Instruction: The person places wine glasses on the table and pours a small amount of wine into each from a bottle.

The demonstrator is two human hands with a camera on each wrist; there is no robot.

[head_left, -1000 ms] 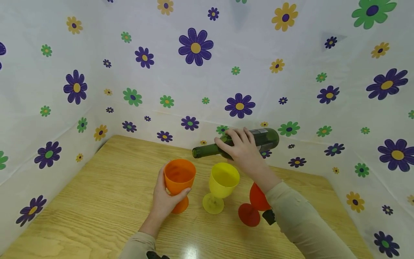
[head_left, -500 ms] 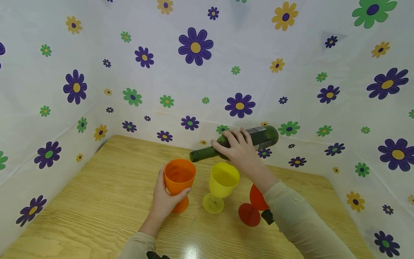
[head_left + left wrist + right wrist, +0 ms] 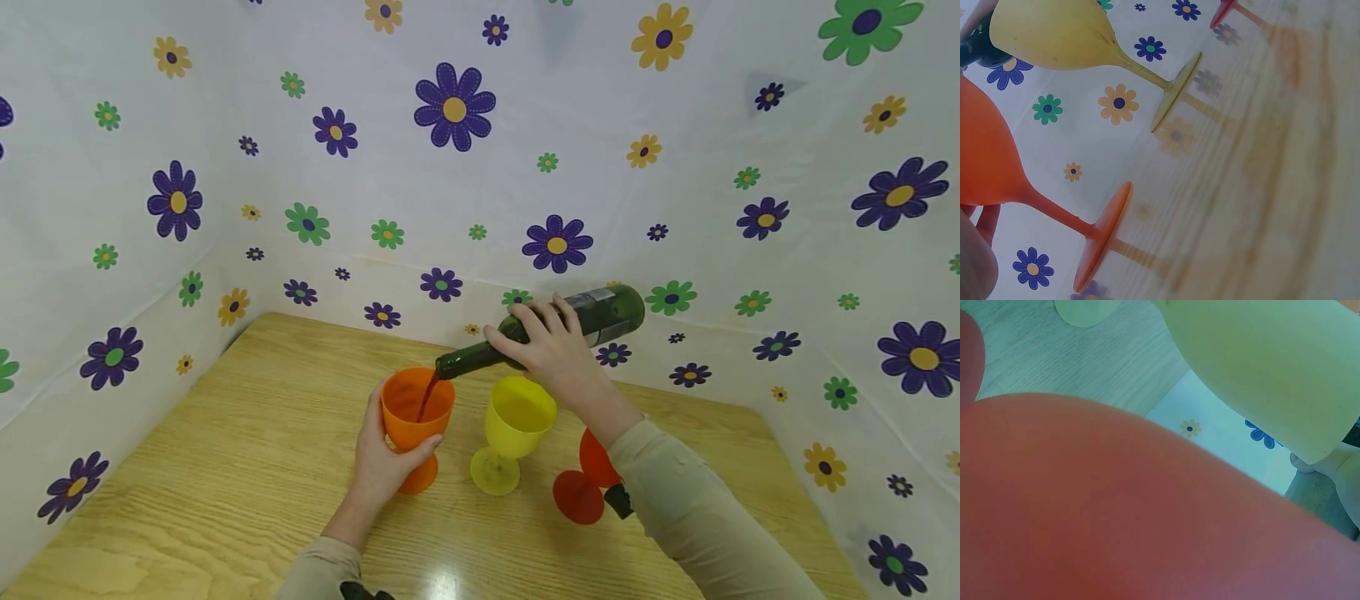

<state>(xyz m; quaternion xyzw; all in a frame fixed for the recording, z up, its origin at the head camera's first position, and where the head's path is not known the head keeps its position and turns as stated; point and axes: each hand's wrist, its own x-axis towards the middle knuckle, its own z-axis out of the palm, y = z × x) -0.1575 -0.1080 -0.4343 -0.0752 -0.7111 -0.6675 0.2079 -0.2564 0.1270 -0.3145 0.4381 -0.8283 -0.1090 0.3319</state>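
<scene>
My left hand [image 3: 378, 462] holds the orange goblet [image 3: 411, 433], thumb across its front and fingers round the far side. In the left wrist view, the orange goblet's [image 3: 988, 150] foot stands on the table. My right hand [image 3: 553, 346] grips a green glass bottle [image 3: 600, 312] around its shoulder, tilted with the neck down to the left. The bottle's mouth is right at the orange goblet's rim, and a thin stream of dark red liquid [image 3: 427, 398] runs into the bowl. A yellow goblet [image 3: 517, 427] stands upright below the bottle.
A red goblet [image 3: 579, 498] stands on the right, partly hidden by the right sleeve [image 3: 697, 500]; it fills much of the right wrist view. The wooden table [image 3: 225, 433] is bounded by a white flower-patterned cloth [image 3: 360, 183] at the back and sides.
The bottle's base has risen and its neck has dipped left to the orange goblet's rim. Red liquid now flows from it. The left hand and the goblets have stayed in place.
</scene>
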